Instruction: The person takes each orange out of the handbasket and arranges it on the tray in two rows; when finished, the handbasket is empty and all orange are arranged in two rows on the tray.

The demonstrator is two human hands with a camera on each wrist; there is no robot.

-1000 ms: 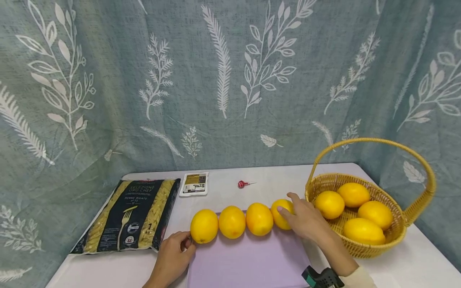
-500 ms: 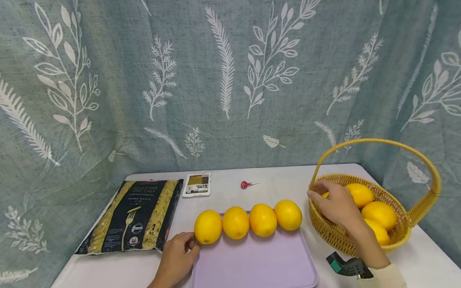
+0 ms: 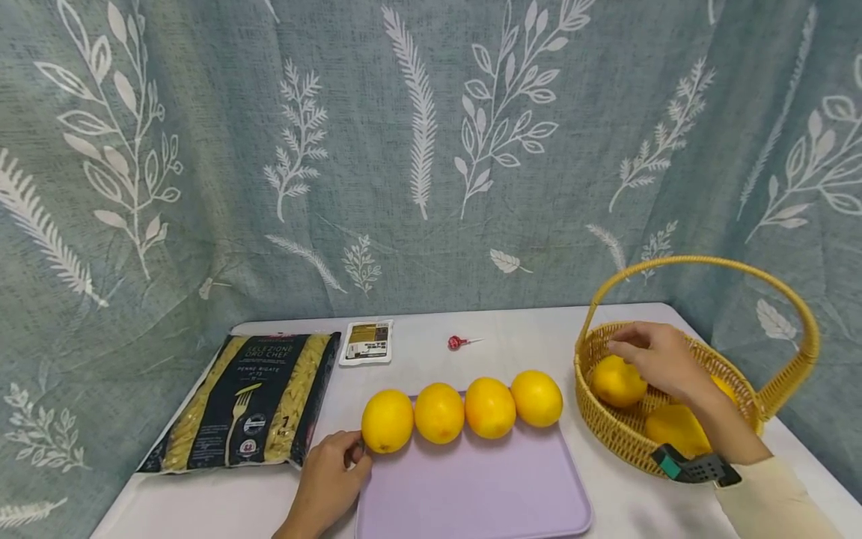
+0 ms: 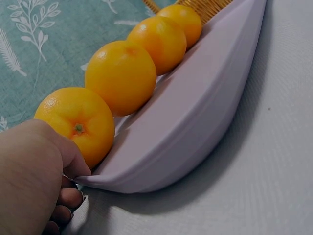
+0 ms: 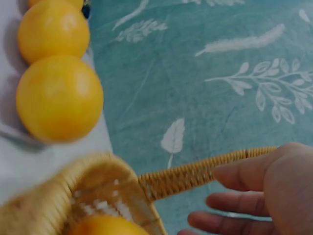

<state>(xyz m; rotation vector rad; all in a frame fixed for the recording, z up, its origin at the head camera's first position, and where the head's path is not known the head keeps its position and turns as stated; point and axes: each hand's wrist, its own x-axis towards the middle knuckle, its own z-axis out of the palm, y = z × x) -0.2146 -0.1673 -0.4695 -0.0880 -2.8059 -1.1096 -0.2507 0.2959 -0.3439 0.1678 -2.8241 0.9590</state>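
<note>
Several yellow-orange oranges (image 3: 490,407) stand in a row along the far side of a lilac tray (image 3: 474,486). At the tray's near-left corner my left hand (image 3: 331,475) pinches the rim, beside the leftmost orange (image 4: 80,125); the left wrist view shows the thumb on the edge and curled fingers below. My right hand (image 3: 663,359) hovers over the wicker basket (image 3: 606,445), above an orange (image 3: 616,382) inside it. Its fingers (image 5: 234,200) are loosely bent and hold nothing. Its forearm hides part of the basket's other oranges.
The basket's tall handle (image 3: 700,260) arches above the right hand. A bag of penne pasta (image 3: 245,404) lies left of the tray. Behind the tray are a small flat packet (image 3: 367,342) and a red lollipop (image 3: 455,342). A patterned curtain (image 3: 431,150) hangs at the back.
My right hand has let go of the rightmost orange on the tray and moved right, over the basket. The left hand has stayed at the tray's corner.
</note>
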